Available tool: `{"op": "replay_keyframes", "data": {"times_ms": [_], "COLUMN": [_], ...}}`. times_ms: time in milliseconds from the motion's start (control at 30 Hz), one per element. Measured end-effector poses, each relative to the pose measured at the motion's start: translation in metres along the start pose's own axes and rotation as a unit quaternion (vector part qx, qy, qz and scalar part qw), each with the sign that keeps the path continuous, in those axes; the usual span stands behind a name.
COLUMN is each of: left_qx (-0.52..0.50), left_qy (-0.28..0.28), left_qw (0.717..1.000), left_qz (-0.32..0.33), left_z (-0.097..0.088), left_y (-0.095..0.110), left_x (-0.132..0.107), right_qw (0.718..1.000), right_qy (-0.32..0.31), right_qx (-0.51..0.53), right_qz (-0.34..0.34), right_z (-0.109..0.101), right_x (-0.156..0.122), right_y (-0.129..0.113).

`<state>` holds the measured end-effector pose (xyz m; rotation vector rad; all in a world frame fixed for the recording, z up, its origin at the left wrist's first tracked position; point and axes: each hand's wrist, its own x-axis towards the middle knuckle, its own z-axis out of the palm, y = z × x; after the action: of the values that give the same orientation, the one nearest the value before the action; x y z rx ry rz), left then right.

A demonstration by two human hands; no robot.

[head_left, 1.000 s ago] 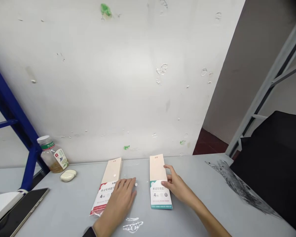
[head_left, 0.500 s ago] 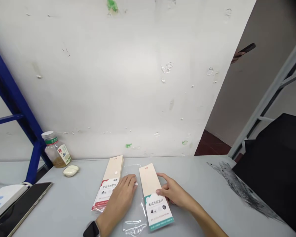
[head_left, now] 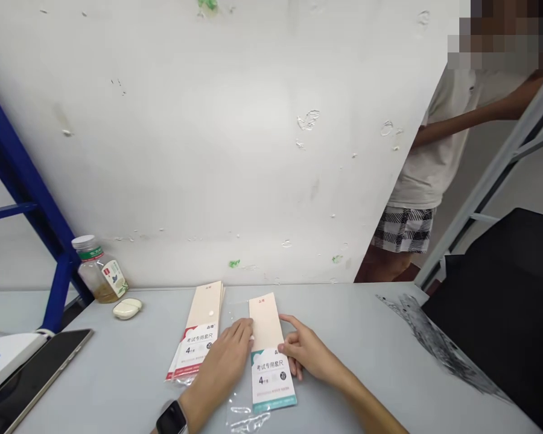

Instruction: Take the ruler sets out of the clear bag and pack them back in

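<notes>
A pale cardboard sleeve with a white and teal label (head_left: 273, 383) lies slanted on the grey table, over part of a clear plastic bag (head_left: 239, 401). My right hand (head_left: 312, 352) grips the sleeve's right edge, thumb on top and index finger stretched along the side. My left hand (head_left: 228, 349) rests over the bag, its fingers bent and pressed together at the bag and by the sleeve's left edge. The fingertips are partly hidden. Left of that hand are similar sleeves with red labels (head_left: 194, 349), stacked and in clear plastic.
At the left stand a jar (head_left: 100, 271), a cream-coloured case (head_left: 127, 308), a dark tablet-like device (head_left: 40, 374) and a white box (head_left: 9, 361). A white wall (head_left: 230, 150) rises behind the table. A black chair-like shape (head_left: 502, 313) is at right; a person (head_left: 428, 157) stands beyond.
My right hand has moved the teal-labelled sleeve left, over the plastic bag and against my left hand. A person has come into view at the right.
</notes>
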<state>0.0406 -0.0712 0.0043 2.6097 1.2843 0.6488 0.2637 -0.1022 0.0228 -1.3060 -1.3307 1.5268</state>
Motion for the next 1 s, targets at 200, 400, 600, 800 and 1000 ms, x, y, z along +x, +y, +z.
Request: {"op": "replay_keyframes", "data": {"times_ms": [200, 400, 600, 800, 1000], "left_qx": [-0.023, -0.002, 0.055, 0.044, -0.142], "left_qy": [-0.005, 0.010, 0.020, 0.036, 0.164], "left_qw": [1.000, 0.998, 0.993, 0.994, 0.970], "left_qz": [0.018, 0.059, 0.097, 0.089, -0.109], "left_z": [0.000, -0.001, 0.001, -0.008, -0.027], "left_y": [0.001, 0.006, 0.012, 0.016, 0.015], "left_x": [-0.001, 0.001, 0.005, 0.006, 0.006], "right_qw": [1.000, 1.000, 1.000, 0.999, 0.992], "right_qy": [-0.023, -0.003, -0.016, -0.014, 0.064], "right_qx": [0.004, -0.004, 0.014, 0.030, 0.062], "right_qz": [-0.003, 0.001, -0.012, -0.031, -0.088], "right_z": [0.004, 0.026, 0.039, 0.038, 0.026], "right_x": [0.000, 0.000, 0.001, 0.000, 0.001], "right_y": [0.000, 0.001, 0.008, 0.007, -0.002]}}
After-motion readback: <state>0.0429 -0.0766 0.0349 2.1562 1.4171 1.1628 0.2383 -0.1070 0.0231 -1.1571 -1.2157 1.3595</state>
